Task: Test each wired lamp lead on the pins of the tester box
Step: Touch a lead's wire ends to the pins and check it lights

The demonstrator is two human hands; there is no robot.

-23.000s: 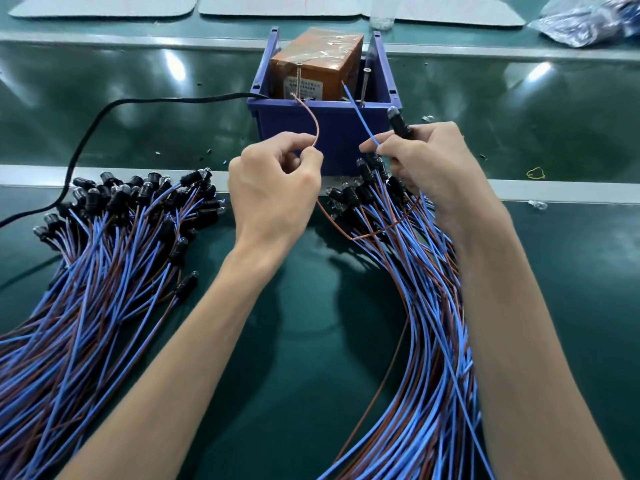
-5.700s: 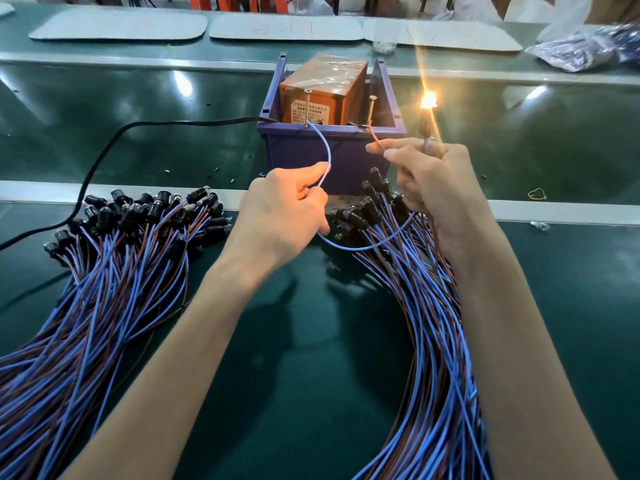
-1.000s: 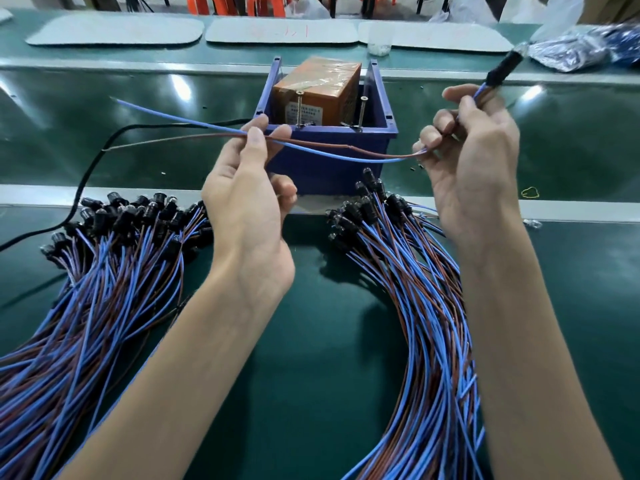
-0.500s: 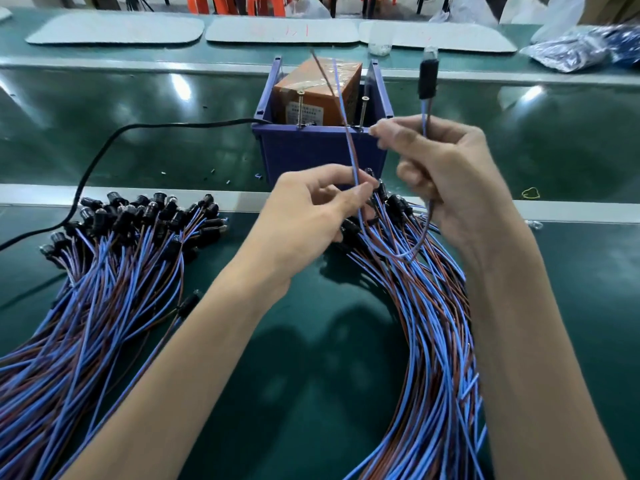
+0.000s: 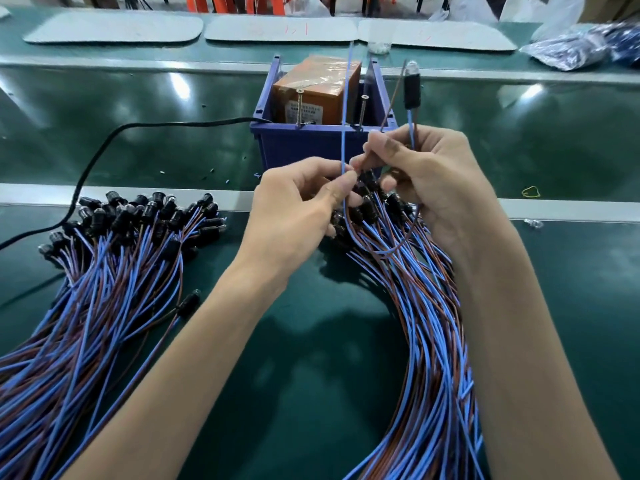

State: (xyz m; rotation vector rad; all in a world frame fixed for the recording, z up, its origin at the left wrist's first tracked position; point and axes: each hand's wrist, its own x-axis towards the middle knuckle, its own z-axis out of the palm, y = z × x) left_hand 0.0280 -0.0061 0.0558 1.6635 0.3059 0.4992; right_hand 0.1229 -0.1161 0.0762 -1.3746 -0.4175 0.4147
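Pinching the blue wire (image 5: 346, 98) upright with the left hand (image 5: 301, 209); gripping the same lamp lead (image 5: 412, 88) and its brown wire (image 5: 393, 95) in the right hand (image 5: 436, 181), apparently to aim bare ends at the tester box (image 5: 322, 77) pins (image 5: 363, 109) just behind.

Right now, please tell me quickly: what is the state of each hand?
Left hand: closed, pinching the blue wire.
Right hand: closed, pinching the brown wire and holding the lamp upright by its lead.

Blue wire (image 5: 346, 98), brown wire (image 5: 392, 98) now apart
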